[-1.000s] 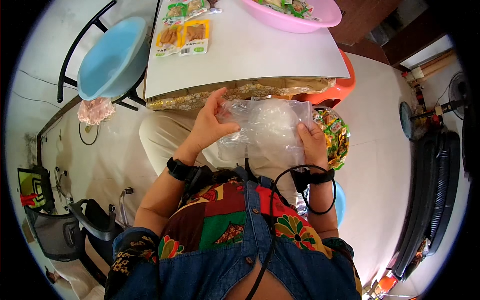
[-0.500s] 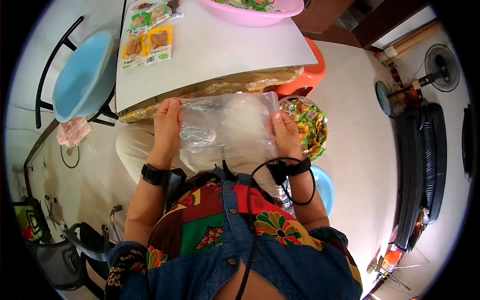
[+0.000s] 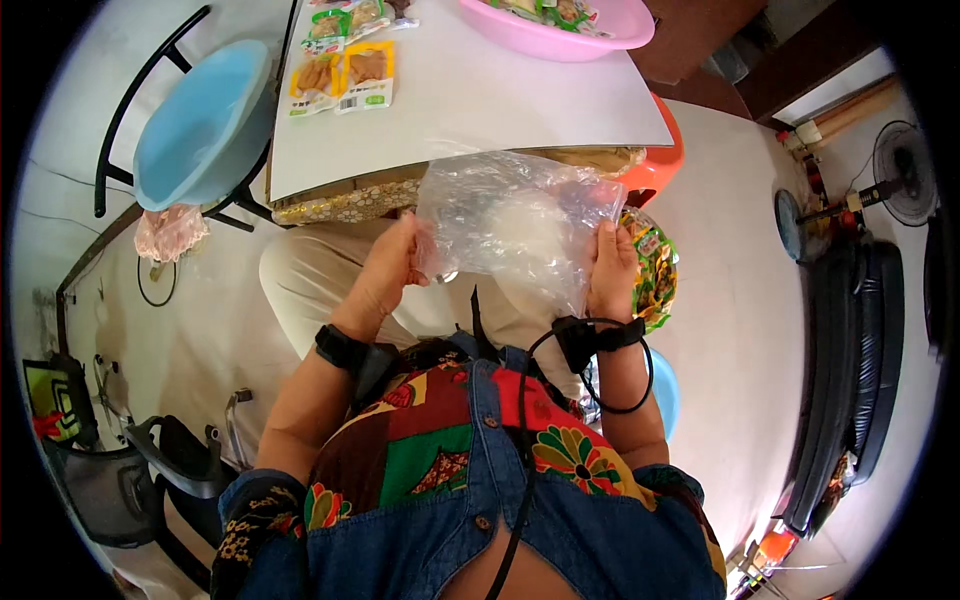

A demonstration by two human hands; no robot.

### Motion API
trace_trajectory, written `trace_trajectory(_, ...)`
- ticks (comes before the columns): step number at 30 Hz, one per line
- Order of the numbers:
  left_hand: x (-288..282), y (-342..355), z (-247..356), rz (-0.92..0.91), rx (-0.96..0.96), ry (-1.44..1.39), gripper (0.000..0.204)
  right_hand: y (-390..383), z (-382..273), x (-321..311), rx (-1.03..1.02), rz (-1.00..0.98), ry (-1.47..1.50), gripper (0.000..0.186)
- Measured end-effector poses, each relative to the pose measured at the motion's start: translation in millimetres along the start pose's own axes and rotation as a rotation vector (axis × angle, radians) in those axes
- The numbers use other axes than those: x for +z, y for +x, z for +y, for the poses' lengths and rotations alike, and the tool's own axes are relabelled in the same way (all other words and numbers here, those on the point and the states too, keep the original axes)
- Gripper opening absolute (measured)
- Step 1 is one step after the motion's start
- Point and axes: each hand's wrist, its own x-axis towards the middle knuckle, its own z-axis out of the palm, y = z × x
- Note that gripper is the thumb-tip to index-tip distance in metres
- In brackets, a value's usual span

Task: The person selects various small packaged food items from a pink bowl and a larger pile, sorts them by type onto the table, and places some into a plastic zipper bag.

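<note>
Between my two hands a clear plastic bag (image 3: 480, 190) is spread above my lap, crinkled and see-through. My left hand (image 3: 402, 252) pinches its left edge, fingers closed. At the right edge, my right hand (image 3: 612, 262) grips the plastic with the thumb on top. A whitish round patch shows through the bag's middle; whether it lies inside or behind the film I cannot tell. Just beyond the bag is the white table (image 3: 480, 100), where flat food packets (image 3: 343, 77) with yellow and green edges lie at the left.
A pink basin (image 3: 570, 40) with packets stands at the table's far right. Beside my right hand, a container of colourful packets (image 3: 655, 275) sits low, near an orange stool (image 3: 665, 150). A light blue basin (image 3: 200, 125) rests on a black-framed chair at left. A fan (image 3: 905, 170) stands far right.
The bag has gone from stretched flat to crumpled, its far edge now reaching over the table edge. My left hand has come closer to my right hand. The whole view has shifted slightly.
</note>
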Motion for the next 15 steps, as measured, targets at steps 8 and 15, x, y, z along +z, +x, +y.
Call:
trace_trajectory(8,-9.0,8.9,-23.2,-0.11,0.275,-0.055,0.018,-4.3,-4.0,-2.5,-0.002,0.07,-0.108,0.023)
trace_trajectory(15,-32.7,11.6,0.2,0.228,0.454,0.012,0.018,-4.7,-8.8,2.8,0.005,-0.104,0.059,0.022)
